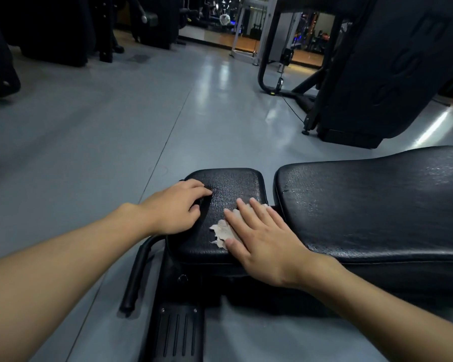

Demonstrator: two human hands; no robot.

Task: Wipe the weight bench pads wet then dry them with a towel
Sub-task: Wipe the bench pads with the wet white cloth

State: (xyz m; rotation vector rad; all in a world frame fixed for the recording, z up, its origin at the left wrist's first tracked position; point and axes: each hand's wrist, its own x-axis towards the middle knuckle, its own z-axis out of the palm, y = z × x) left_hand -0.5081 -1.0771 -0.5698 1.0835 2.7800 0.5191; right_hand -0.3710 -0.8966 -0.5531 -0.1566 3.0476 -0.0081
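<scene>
A black weight bench lies across the lower frame. Its small seat pad [230, 186] sits at centre, and the long back pad [372, 205] stretches off to the right. My right hand [264, 239] presses flat, fingers straight, on a crumpled pale wipe [224, 232] at the seat pad's near right side. Most of the wipe is hidden under the palm. My left hand [175, 207] rests on the seat pad's left edge with its fingers bent over the surface. The back pad shows cracks and a sheen.
The bench's black frame, a curved handle bar [139, 275] and a ribbed foot plate [178, 335] lie below the seat pad. A large black gym machine [382, 74] stands at the right rear. Grey floor [89, 152] spreads left, with dark equipment at the far left.
</scene>
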